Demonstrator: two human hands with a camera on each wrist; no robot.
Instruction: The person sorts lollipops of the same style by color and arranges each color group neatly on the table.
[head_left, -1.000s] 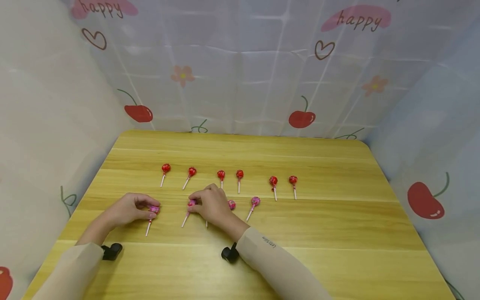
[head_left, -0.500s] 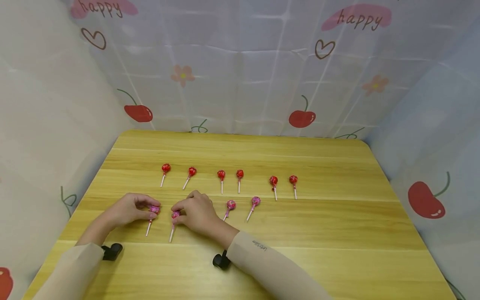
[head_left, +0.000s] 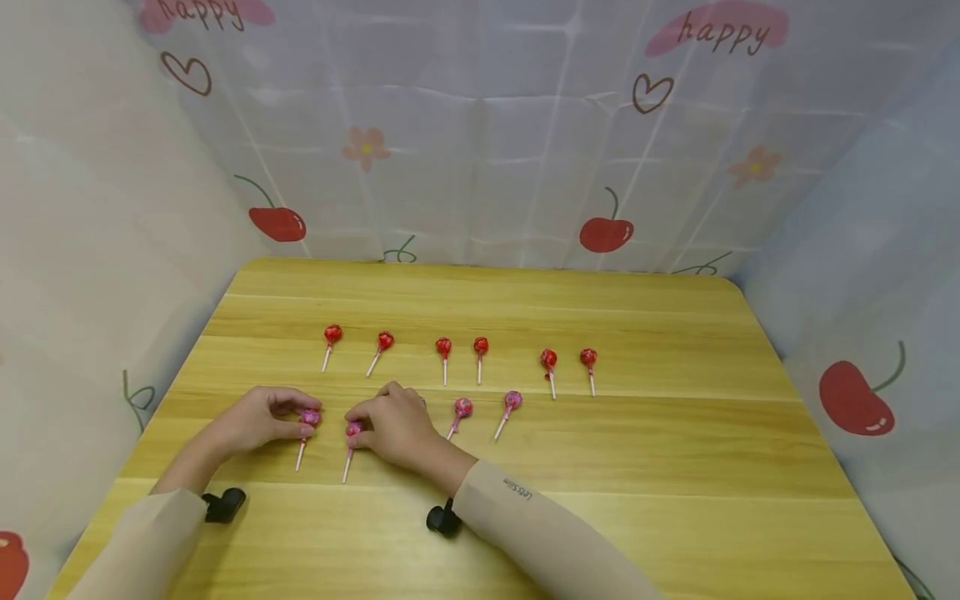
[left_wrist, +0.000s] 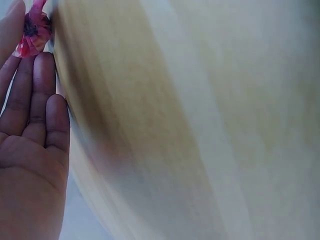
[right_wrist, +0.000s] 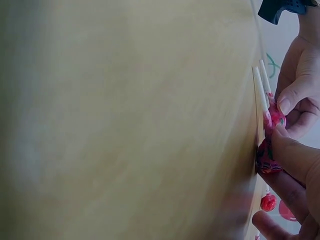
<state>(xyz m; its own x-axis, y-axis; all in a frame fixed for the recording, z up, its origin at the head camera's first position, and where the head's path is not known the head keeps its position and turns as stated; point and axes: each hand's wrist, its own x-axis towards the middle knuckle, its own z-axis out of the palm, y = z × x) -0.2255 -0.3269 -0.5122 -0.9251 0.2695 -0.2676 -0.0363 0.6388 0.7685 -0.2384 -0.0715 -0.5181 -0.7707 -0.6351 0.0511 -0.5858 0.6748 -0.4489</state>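
In the head view my left hand [head_left: 255, 421] pinches the head of a pink-wrapped lollipop [head_left: 310, 417] between thumb and fingers, its white stick pointing towards me. Just to the right, my right hand [head_left: 397, 429] grips a second pink lollipop [head_left: 354, 429] by its head. The two lollipops lie side by side with a small gap. From the right wrist, the lollipop in the right hand shows its patterned wrapper [right_wrist: 268, 160]. The left wrist view catches a crinkled pink wrapper [left_wrist: 36, 32] at the left fingertips.
Two more pink lollipops, a left one [head_left: 463, 407] and a right one [head_left: 513, 400], lie right of the right hand, which mostly covers another. Behind them several red lollipops [head_left: 481, 345] form a row on the wooden table [head_left: 637, 467]. Printed curtains [head_left: 480, 167] enclose the table.
My right hand has shifted left and towards me, bringing its pink lollipop closer to the one in my left hand, then stayed there. The left hand has kept its place.
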